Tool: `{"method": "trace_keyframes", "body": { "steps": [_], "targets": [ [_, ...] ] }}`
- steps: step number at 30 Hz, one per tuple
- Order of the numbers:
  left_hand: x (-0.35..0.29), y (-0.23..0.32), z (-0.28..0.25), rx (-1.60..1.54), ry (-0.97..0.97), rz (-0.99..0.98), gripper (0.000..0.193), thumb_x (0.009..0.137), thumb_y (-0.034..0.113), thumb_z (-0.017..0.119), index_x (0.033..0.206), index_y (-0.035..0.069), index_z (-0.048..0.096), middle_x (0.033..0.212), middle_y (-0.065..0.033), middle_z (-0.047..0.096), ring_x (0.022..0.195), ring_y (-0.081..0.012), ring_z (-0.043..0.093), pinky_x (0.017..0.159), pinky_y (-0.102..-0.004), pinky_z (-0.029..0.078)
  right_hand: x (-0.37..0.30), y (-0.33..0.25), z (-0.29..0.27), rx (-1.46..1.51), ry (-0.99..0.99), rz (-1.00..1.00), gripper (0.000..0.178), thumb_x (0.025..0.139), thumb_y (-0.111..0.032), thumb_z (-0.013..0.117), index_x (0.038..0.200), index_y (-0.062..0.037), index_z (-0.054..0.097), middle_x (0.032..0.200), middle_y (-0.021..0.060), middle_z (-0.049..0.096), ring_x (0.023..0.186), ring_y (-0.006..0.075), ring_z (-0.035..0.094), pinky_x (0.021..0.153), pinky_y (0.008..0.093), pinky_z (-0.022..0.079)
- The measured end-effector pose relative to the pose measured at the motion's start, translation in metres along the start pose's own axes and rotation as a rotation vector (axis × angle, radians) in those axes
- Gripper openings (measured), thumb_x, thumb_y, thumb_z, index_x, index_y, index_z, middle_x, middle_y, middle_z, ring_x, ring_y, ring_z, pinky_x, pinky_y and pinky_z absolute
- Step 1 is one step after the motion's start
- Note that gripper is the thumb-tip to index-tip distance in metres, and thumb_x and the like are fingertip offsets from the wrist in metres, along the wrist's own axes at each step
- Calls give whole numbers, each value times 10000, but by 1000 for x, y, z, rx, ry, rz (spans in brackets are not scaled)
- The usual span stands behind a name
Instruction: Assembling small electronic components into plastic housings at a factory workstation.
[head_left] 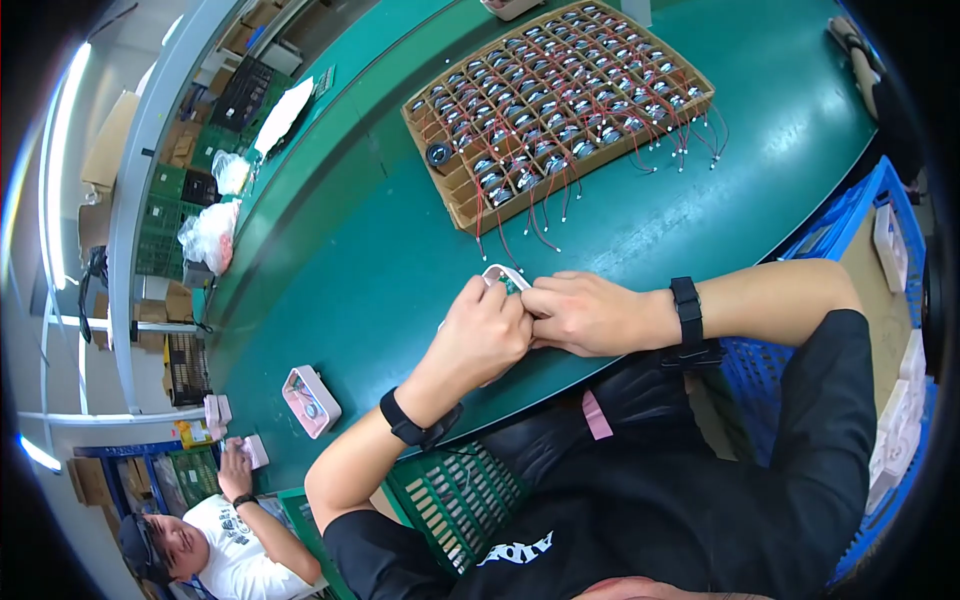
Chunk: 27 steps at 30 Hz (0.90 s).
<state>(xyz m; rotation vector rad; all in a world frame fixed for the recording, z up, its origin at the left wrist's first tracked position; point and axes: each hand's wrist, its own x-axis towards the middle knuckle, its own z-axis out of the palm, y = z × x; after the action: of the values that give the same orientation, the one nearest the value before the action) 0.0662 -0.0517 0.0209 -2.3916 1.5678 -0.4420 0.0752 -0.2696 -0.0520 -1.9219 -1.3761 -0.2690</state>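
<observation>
A pale plastic housing (507,276) is held at the center of the frame, raised at the near edge of a glossy green bench (350,290). The left grip (487,325) curls over it, knuckles up, while the right grip (580,314) closes narrowly on its right side (the fingertips are largely hidden). Green shows inside its rim.

The bench curves across the frame, catching light at upper right. On it, toward the top, sits a divided cardboard box (462,213) of round metallic parts (555,163), red wires trailing over its side. A pink open case (325,398) rests at lower left; beyond it, a co-worker's hand (236,470) touches another pink piece (256,452). Crowded shelving and a bright tube lamp (70,170) line the left; a blue basket (835,235) stands at right, a green crate (450,500) at bottom center.

The left forearm slants up from the lower edge, elbow bent; the right reaches in nearly level from the right, both wrists strapped in black.
</observation>
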Motion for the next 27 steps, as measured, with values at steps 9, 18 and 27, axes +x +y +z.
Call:
{"method": "trace_keyframes", "body": {
  "steps": [9,18,27],
  "targets": [
    [-4,5,0,8,-140,-29,114,818,183,695,748,98,669,763,-60,628,802,-234,642,750,-381,470,3,7,3,142,-6,-43,165,891,-154,763,844,-1,724,1005,139,589,974,326,609,849,431,531],
    [-10,11,-3,3,-134,-44,92,787,181,711,755,119,651,776,-39,620,768,-221,626,715,-371,459,9,14,-5,268,-150,-63,90,866,-87,770,824,-16,734,1007,136,599,969,335,588,863,429,519],
    [-7,13,-6,-117,-235,-120,119,856,182,679,798,81,702,776,-57,686,815,-258,709,812,-439,536,17,25,-8,363,-222,-93,82,845,-78,795,829,-17,744,991,129,601,979,334,590,868,429,513]
  ]
}}
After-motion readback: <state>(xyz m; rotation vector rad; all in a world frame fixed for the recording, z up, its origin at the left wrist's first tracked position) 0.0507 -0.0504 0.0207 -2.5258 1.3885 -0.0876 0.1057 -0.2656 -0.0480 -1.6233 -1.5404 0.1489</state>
